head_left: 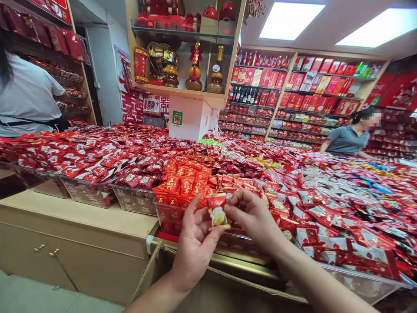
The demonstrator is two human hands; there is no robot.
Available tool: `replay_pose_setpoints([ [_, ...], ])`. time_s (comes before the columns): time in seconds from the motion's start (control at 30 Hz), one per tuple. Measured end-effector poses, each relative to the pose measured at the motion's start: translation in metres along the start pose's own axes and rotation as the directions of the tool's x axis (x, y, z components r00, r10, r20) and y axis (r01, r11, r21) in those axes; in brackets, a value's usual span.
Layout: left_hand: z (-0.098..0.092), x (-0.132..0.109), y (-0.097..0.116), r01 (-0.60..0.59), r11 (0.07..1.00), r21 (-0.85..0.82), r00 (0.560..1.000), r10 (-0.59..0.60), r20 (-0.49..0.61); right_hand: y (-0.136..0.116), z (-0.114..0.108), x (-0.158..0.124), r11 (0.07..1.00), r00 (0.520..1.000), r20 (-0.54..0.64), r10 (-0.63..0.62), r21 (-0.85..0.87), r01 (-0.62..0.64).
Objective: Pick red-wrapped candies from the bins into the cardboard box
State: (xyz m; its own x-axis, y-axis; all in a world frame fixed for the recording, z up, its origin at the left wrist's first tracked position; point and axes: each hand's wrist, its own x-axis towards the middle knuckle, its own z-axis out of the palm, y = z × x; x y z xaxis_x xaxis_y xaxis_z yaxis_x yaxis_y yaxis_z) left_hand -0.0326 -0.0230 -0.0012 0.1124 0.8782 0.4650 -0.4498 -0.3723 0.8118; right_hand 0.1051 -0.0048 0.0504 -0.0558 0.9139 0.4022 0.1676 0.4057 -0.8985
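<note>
Between my two hands is a small red and gold candy packet (217,212), printed with "DURIAN" and a pale yellow fruit picture. My left hand (197,243) pinches its lower edge with the thumb. My right hand (252,215) grips its right side between thumb and fingers. Both hands are above the front edge of the candy display, over an open cardboard box (159,265). Just behind them lie bright orange-red packets (185,180) with gold characters, in a clear plastic bin (167,217). Similar durian packets are partly hidden behind my right hand.
Clear bins (87,191) heaped with red and white packets stretch left and right. A tan cabinet (71,256) stands at left. A shelf unit with bottles (194,78) rises above a white pillar (185,117). One person (26,91) is at left, another (347,137) at far right.
</note>
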Motion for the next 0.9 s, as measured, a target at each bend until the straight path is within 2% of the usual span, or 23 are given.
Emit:
replay_pose_setpoints([
  [0.07,-0.002,0.0,-0.002,-0.011,0.999,0.051,1.0,0.011,0.001,-0.007,-0.016,0.025,0.999,0.996,-0.089,0.02,-0.028,-0.022],
  [0.1,-0.003,0.0,-0.004,-0.013,0.995,0.096,1.0,0.012,0.004,-0.008,-0.027,0.039,0.995,0.982,-0.184,0.048,-0.08,-0.064],
  [0.17,-0.007,0.0,-0.009,-0.022,0.983,0.182,1.0,0.018,0.023,-0.005,-0.048,0.065,0.978,0.957,-0.266,0.112,-0.14,-0.154],
  [0.3,-0.014,-0.001,-0.018,-0.038,0.96,0.277,0.997,0.016,0.079,0.017,-0.072,0.093,0.888,0.918,-0.266,0.294,-0.28,-0.366],
  [0.43,-0.016,-0.002,-0.019,-0.036,0.934,0.356,0.993,-0.006,0.115,0.037,-0.073,0.092,0.786,0.905,-0.249,0.346,-0.449,-0.425],
  [0.6,-0.017,-0.003,-0.02,-0.065,0.897,0.437,0.988,-0.005,0.157,0.046,-0.078,0.09,0.662,0.93,-0.223,0.293,-0.654,-0.365],
  [0.77,-0.02,0.003,-0.024,-0.098,0.826,0.555,0.987,0.009,0.162,0.039,-0.079,0.088,0.584,0.991,-0.13,0.03,-0.802,-0.123],
  [0.9,-0.021,0.011,-0.029,-0.098,0.773,0.627,0.986,-0.008,0.165,0.025,-0.059,0.071,0.566,0.996,-0.018,-0.087,-0.824,0.035],
])
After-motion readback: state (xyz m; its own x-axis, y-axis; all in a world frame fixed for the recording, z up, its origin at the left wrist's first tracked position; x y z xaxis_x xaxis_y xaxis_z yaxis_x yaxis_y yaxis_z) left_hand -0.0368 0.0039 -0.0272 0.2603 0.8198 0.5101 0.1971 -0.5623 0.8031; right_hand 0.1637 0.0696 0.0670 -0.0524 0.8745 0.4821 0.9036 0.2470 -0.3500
